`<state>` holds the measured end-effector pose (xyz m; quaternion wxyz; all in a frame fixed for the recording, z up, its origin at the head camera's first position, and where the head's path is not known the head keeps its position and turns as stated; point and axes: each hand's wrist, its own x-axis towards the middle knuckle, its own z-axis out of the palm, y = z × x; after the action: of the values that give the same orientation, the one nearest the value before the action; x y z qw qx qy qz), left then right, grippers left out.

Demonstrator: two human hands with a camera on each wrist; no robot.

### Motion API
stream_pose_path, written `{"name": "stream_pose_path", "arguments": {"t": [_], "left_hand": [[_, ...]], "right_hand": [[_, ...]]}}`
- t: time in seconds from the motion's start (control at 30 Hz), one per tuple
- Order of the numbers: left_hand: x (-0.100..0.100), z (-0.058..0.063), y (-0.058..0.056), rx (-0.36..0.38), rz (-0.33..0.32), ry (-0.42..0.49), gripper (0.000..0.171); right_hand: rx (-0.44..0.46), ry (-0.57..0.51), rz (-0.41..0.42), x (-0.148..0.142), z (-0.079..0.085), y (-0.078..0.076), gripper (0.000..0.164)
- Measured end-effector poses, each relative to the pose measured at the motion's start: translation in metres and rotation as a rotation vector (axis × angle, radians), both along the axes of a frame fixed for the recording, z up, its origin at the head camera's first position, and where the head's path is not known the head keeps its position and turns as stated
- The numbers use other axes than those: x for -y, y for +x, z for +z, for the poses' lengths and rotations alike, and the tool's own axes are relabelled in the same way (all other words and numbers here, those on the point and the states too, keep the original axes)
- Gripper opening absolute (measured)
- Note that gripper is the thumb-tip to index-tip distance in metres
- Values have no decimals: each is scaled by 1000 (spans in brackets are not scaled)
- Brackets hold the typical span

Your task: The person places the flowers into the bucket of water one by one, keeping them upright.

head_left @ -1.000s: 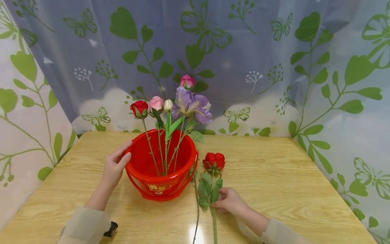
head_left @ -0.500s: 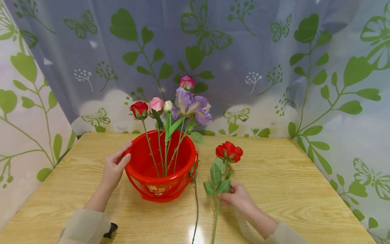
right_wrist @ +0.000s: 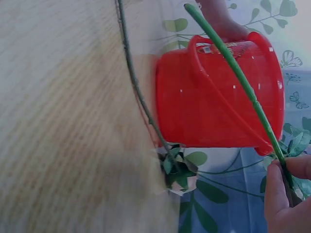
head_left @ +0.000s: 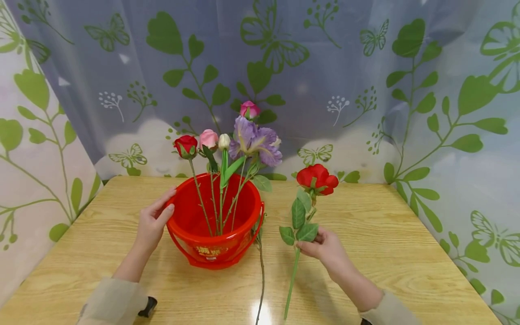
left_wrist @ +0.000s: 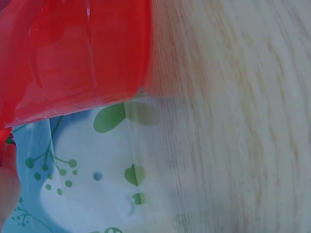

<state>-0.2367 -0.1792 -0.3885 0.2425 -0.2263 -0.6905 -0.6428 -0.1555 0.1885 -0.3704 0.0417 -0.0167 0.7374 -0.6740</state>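
Observation:
The left hand (head_left: 151, 221) holds the rim of a red bucket (head_left: 211, 253) at its left side, thumb on the edge. In the bucket stand several flowers: a red rose (head_left: 187, 146), a pale pink rose (head_left: 209, 138), a white tulip (head_left: 224, 141), a purple iris (head_left: 256, 140) and a bright pink rose (head_left: 249, 109). To the right of the bucket, the right hand (head_left: 329, 253) pinches the green stem of a large red rose (head_left: 318, 179) just below its leaves. That rose is raised, its bloom tilted to the right and its stem end pointing down toward the near side.
Another flower lies on the wooden table (head_left: 386, 253) beside the bucket, its thin stem (head_left: 262, 280) toward the near edge. Its pale bloom (right_wrist: 180, 170) shows in the right wrist view. A patterned curtain (head_left: 345, 67) hangs behind the table.
The right hand has lifted the large red rose off the table and moved it up and to the right, away from the bucket. The left hand and bucket stay put.

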Motion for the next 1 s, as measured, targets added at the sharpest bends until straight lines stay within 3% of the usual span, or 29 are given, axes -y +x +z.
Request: {"name": "stream_pose_path", "arguments": {"t": [0.6,1.0], "left_hand": [[-1,0,0,-12,-18,30,31],[0,0,0,-2,-13,21,31]], "right_hand": [[-156,26,-17,17,50,-4,23],[-231,-35,21,40,84,-15,24]]}}
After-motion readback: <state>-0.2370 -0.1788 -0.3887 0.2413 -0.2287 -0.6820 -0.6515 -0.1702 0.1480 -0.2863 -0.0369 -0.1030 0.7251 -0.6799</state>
